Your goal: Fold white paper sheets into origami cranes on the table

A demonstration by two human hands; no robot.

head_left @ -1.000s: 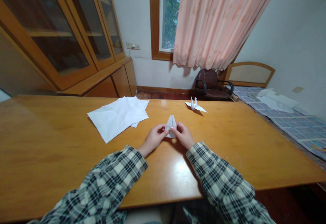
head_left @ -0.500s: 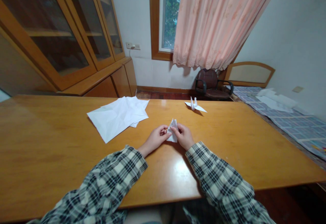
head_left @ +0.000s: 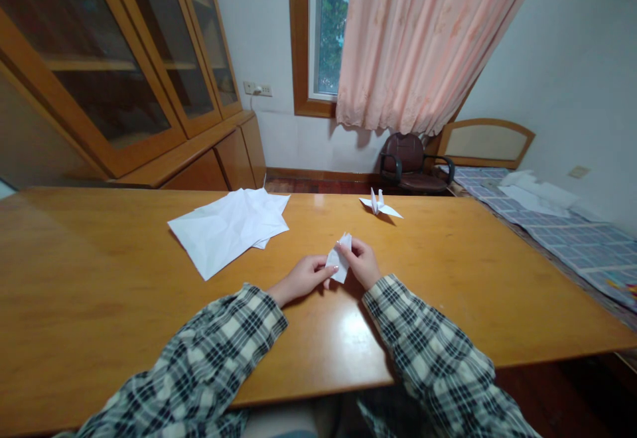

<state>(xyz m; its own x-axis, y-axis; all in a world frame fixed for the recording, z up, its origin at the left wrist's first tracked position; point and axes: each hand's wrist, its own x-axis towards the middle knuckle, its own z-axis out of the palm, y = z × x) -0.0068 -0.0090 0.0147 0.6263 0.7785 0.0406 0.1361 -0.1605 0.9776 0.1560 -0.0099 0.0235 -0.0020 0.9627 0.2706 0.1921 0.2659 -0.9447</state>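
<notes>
Over the tabletop [head_left: 124, 292], L hand [head_left: 304, 277] & R hand [head_left: 364, 265]: each grip pinches folded paper [head_left: 343, 268], prob. to steady it; paper crane [head_left: 377, 206] sits apart.

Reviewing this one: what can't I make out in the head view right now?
In the head view:
Back of the folded paper: turned away from the camera.
Fingertips of the right grip behind that paper: hidden by it.
Sheet count in the white stack: overlap hides it.
Contents of the cabinet: too dim behind glass.
Bed's right part: cut off by the right edge.
</notes>
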